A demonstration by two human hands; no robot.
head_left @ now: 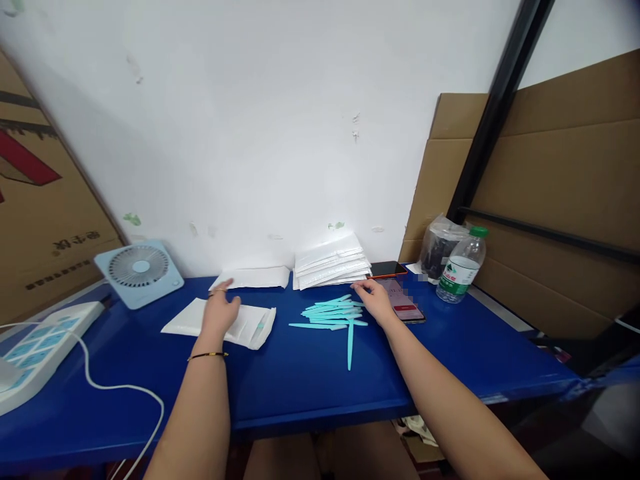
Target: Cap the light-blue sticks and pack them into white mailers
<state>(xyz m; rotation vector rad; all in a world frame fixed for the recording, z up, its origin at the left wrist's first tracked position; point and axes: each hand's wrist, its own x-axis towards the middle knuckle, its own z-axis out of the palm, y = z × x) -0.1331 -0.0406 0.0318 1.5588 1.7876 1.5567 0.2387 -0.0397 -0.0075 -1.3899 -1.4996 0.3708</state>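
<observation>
My left hand is over a white padded envelope, its fingers apart and pointing toward another white envelope by the wall. A bit of turquoise shows at the near envelope's right end. My right hand is at the right side of a pile of turquoise sticks, thumb and fingertips close together; whatever they may hold is too small to make out. One turquoise stick points toward the table's front edge. Behind the pile lies a stack of white envelopes.
On the blue table, a small fan and a power strip with a white cable are at left. Two phones, a wrapped dark container and a water bottle are at right.
</observation>
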